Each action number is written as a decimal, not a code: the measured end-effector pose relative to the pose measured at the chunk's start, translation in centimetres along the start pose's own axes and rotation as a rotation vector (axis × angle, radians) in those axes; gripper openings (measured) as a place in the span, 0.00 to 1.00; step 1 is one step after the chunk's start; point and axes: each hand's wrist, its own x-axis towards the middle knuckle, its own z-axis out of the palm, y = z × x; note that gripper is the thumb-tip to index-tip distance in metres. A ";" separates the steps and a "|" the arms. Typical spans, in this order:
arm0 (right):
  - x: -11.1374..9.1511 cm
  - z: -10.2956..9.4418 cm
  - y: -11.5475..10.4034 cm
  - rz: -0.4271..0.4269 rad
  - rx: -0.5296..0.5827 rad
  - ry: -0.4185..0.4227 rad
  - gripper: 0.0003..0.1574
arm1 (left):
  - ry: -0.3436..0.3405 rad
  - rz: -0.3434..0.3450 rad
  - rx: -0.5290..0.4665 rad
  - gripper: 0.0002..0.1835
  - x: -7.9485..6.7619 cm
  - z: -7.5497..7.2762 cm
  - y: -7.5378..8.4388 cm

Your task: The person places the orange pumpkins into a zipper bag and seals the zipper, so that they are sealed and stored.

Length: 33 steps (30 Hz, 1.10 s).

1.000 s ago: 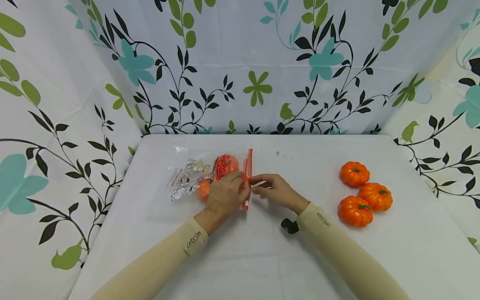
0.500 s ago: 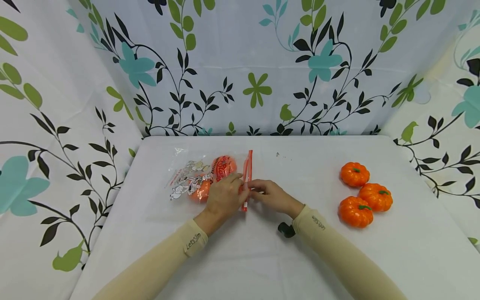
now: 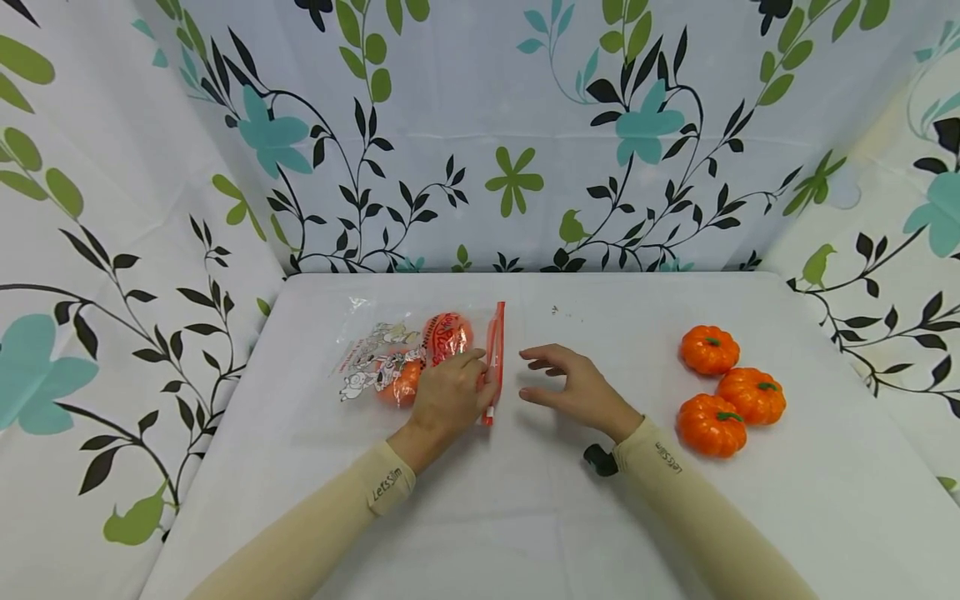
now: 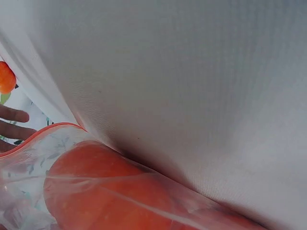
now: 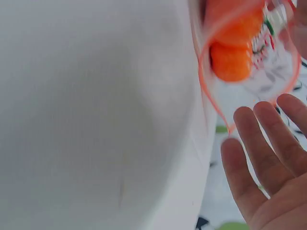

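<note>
1. Fingers of my right hand (image 3: 581,387) are spread wide and hold nothing; thumb and forefinger stand well apart, their tips near the bag's mouth without touching it.
2. With my left hand (image 3: 452,387) I grip the clear plastic bag (image 3: 375,367) beside its mouth, fingers bent over the upper film; from above I cannot tell exactly where my thumb lies.
3. The bag rests on the white table (image 3: 555,525), left of centre, with its mouth facing my right hand. A red strip (image 3: 498,327) edges that mouth, which gapes in my right wrist view.
4. At least two round orange pieces show through the film, a farther one (image 3: 447,332) under red lettering and a nearer one (image 3: 402,382) beside printed cartoon figures.
5. Three orange pumpkins (image 3: 752,396) with green stems sit close together on the table, well to the right of my right hand.
6. Beige sleeves (image 3: 322,525) cover both my forearms, and a small black object (image 3: 600,460) sits at the right cuff. Behind the table hangs a curtain (image 3: 465,100) patterned with leaves and blue flowers.
</note>
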 end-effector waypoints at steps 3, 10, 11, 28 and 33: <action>-0.7 -1.4 0.2 0.026 -0.098 0.047 0.41 | -0.007 -0.005 -0.006 0.08 0.0 0.0 0.0; -2.6 -5.4 0.7 0.112 -0.289 0.049 0.61 | -0.009 -0.012 -0.019 0.09 0.0 0.2 0.0; -2.9 -6.0 0.9 0.122 -0.299 0.044 0.64 | -0.010 -0.013 -0.020 0.08 0.0 0.1 0.0; -8.6 -14.1 1.8 0.248 -0.374 0.073 0.82 | -0.015 -0.019 -0.038 0.07 -0.1 0.2 0.0; -10.3 -15.3 2.8 0.294 -0.405 0.037 0.82 | -0.033 -0.028 -0.039 0.08 -0.1 0.2 0.0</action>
